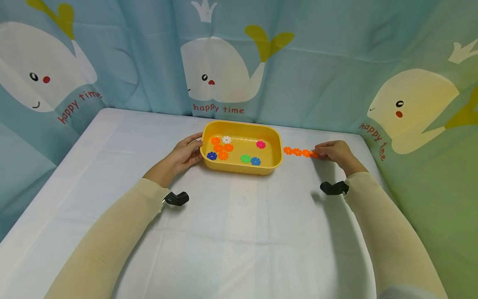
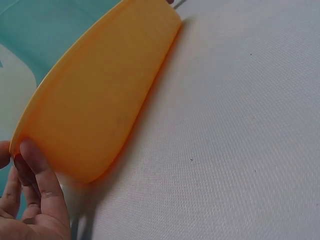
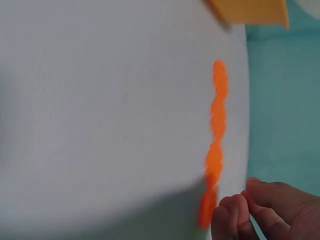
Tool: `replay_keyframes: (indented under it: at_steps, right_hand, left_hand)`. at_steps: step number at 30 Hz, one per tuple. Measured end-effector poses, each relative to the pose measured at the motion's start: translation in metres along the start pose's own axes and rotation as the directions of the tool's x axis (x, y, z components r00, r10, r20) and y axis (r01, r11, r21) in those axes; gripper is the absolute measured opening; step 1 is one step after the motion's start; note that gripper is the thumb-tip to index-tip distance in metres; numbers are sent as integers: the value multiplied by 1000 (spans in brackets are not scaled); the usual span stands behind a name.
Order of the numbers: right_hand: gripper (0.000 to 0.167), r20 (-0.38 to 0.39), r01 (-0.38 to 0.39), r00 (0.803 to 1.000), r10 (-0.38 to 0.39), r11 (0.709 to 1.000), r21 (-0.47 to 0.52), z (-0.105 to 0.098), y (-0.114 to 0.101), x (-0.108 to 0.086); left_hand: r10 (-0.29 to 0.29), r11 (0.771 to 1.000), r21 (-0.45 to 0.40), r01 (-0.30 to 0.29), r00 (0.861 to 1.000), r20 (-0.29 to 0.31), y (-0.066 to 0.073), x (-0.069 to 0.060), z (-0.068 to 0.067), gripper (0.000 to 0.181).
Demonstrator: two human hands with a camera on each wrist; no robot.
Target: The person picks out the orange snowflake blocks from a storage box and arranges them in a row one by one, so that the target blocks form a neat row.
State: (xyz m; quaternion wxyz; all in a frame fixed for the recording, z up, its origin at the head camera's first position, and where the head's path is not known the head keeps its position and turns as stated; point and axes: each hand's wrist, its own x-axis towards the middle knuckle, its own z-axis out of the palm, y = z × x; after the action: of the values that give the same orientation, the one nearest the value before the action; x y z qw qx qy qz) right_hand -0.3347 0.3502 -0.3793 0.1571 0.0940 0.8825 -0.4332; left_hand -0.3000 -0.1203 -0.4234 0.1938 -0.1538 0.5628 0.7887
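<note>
A yellow plastic basin (image 1: 242, 167) stands near the back of the table. With my left hand (image 1: 183, 154) I grip its left end, the rim between thumb and fingers, as the left wrist view also shows on the basin wall (image 2: 95, 90). Right of the basin, a chain of orange snowflake discs (image 1: 297, 152) runs in a row. My right hand (image 1: 337, 154) pinches its right end. In the right wrist view the thumb and fingertips come together beside the last orange disc (image 3: 207, 207); their exact contact is partly hidden.
Loose snowflake discs lie in the basin: several orange ones (image 1: 223, 155), a white (image 1: 226, 140), a dark blue (image 1: 211, 156), a pink (image 1: 260, 144), a green (image 1: 245, 158) and a light blue (image 1: 255, 161). A whale-print curtain (image 1: 321, 62) borders the white table (image 1: 239, 232).
</note>
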Motion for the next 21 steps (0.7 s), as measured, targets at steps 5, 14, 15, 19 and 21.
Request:
replay_keyframes:
  at_steps: [5,14,15,19,21]
  right_hand:
    - [50,39,36,999,-36,999,-2,11,-25,-5]
    - [49,70,107,992,-110,993,42,36,-74,-14]
    - [49,70,115,991,-118,992,52,40,-78,-15]
    - [43,62,131,989,-133,991,33,57,-94,-18]
    - [41,70,131,989,-133,991,20,66,-101,-18]
  left_hand:
    - [1,1000,3,-1,1000,0,0,0,0,49]
    - [4,1000,-6,-4,1000,1,-1,0,0,49]
    - [4,1000,-7,-4,1000,0,0,0,0,49]
    - [4,1000,-9,-4,1000,-3,-1,0,0,49]
    - [2,1000,-6,-2,1000,-4,-1,0,0,49]
